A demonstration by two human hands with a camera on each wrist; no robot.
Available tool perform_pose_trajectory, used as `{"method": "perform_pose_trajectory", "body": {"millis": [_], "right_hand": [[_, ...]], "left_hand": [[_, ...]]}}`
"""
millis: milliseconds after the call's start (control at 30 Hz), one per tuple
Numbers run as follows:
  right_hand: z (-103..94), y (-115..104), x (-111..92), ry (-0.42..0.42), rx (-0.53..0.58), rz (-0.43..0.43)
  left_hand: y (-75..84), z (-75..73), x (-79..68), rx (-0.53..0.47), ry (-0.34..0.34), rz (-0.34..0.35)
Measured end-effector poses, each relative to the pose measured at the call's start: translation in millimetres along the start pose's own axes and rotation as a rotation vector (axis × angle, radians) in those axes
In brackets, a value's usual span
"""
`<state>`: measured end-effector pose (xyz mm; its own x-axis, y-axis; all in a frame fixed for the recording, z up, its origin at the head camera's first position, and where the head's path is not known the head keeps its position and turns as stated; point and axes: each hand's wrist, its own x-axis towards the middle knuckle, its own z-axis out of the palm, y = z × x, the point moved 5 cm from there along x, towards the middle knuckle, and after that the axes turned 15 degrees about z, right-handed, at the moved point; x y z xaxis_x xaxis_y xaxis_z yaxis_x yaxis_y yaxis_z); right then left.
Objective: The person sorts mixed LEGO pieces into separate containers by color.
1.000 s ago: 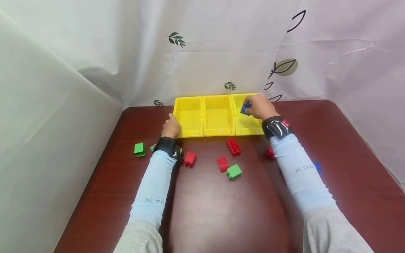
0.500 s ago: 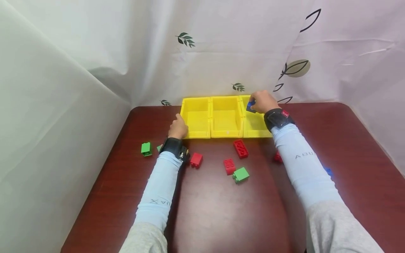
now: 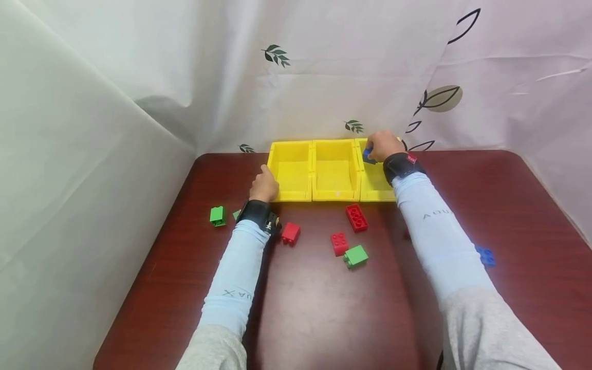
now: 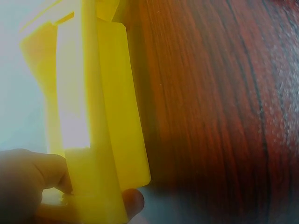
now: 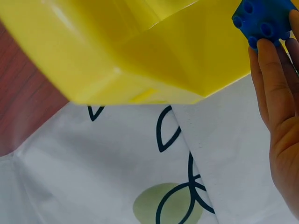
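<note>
Three yellow bins stand side by side at the back of the table: a left bin (image 3: 296, 196), a middle bin (image 3: 336, 196) and a right bin (image 3: 376, 196). My left hand (image 3: 264, 186) grips the left bin's outer front corner; the left wrist view has fingers on both sides of its yellow wall (image 4: 122, 116). Over the right bin, my right hand (image 3: 384, 145) pinches a blue toy brick (image 3: 368, 156) by its fingertips. In the right wrist view the studs of this blue brick (image 5: 264, 21) show beside the bin's inner wall.
Red bricks (image 3: 356, 218) (image 3: 339, 243) (image 3: 291, 233) and green bricks (image 3: 355, 256) (image 3: 217, 216) lie scattered in front of the bins. Another blue brick (image 3: 485, 256) sits beside my right forearm. A white patterned curtain (image 3: 314, 92) hangs close behind the bins.
The head view has turned slightly, so the scene shifts right. My right hand has moved a little left and back over the right bin, still holding the blue brick. My left hand keeps its grip.
</note>
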<state>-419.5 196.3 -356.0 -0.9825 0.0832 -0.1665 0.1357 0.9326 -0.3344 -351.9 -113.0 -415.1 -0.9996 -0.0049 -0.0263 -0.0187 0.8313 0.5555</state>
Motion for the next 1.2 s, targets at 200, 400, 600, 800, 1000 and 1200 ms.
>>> {"method": "perform_pose_trajectory", "body": {"millis": [200, 400, 600, 800, 1000, 1200], "right_hand": [[9.8, 3.0, 8.3, -0.017, 0.021, 0.011], [26.4, 10.1, 19.3, -0.027, 0.025, 0.037], [36.0, 12.3, 25.4, -0.047, 0.03, 0.061], [39.2, 12.2, 23.5, -0.059, 0.035, 0.065], [41.5, 12.7, 26.6, -0.034, 0.046, 0.057], [41.3, 9.7, 26.9, -0.026, 0.048, 0.054]], "left_hand": [[-0.7, -2.2, -0.2, 0.006, 0.01, -0.001], [-2.3, -2.2, 1.7, 0.018, 0.002, 0.023], [-4.2, -0.9, 1.4, 0.001, 0.013, 0.024], [-2.8, 0.1, -2.1, -0.012, 0.006, 0.019], [-2.3, -2.0, -0.6, -0.007, 0.02, 0.027], [-3.2, -3.0, 1.6, -0.013, 0.016, 0.025]]}}
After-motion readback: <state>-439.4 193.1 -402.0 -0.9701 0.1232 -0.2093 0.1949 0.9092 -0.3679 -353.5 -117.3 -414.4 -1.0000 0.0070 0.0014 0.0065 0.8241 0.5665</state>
